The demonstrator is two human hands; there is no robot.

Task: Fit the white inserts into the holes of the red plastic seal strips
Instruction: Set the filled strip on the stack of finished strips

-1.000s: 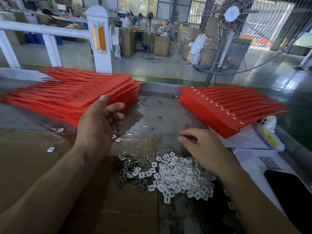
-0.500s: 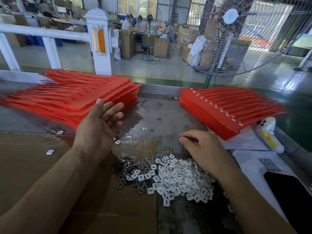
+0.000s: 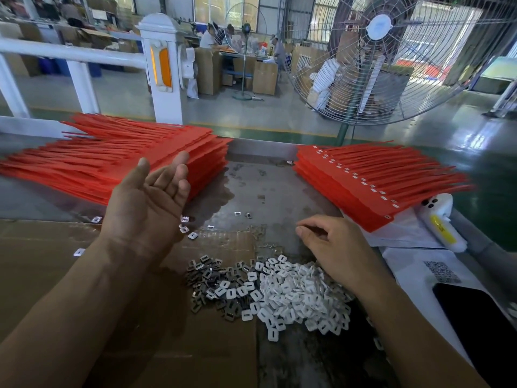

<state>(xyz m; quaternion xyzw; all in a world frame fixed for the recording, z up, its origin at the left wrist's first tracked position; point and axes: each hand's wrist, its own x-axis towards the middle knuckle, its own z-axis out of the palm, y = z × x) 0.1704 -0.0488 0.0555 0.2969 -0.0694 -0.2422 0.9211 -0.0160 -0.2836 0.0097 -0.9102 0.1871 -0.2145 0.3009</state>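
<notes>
Fan beyond table (phone beside white inserts)

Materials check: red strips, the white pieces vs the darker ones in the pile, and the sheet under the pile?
Red strips: thin matte plastic by the look; flat, uniformly coloured, with narrow tails fanning out.
White pieces: probably moulded plastic; opaque, dull, identical slotted tabs.
Darker pieces: likely metal; grey with a slight sheen, though hard to confirm.
Sheet: brown cardboard, with a visible flap seam.

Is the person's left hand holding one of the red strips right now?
No, the left hand hovers palm-up with relaxed fingers and holds nothing, in front of the left stack of red strips.
</notes>
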